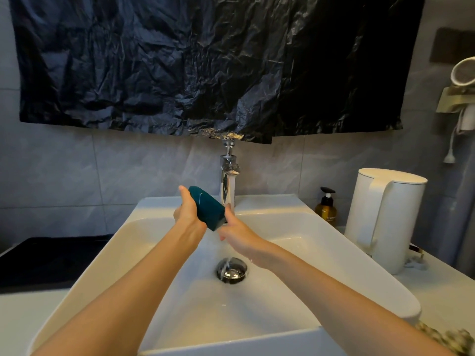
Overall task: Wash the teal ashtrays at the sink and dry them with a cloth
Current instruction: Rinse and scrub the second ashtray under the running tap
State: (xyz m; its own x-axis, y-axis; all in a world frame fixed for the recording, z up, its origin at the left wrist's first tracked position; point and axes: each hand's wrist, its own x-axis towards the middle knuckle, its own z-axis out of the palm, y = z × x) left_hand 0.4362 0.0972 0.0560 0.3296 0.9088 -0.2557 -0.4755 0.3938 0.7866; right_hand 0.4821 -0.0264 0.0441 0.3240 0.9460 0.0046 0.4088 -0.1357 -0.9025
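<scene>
A teal ashtray [207, 209] is held tilted over the white sink [334, 242], just left of the running chrome tap [227, 173]. My left hand [187, 210] grips its left edge, thumb pointing up. My right hand [235, 231] touches the ashtray's lower right side with fingers extended, under the water stream. Water runs down to the metal drain [232, 271]. A patterned cloth [448, 340] lies at the sink's right front corner, partly cut off by the frame edge.
A white kettle [385, 219] and an amber pump bottle [326, 208] stand on the counter at the right. A dark mat [48, 260] lies on the left. Black plastic sheeting [205, 62] covers the wall above the tap.
</scene>
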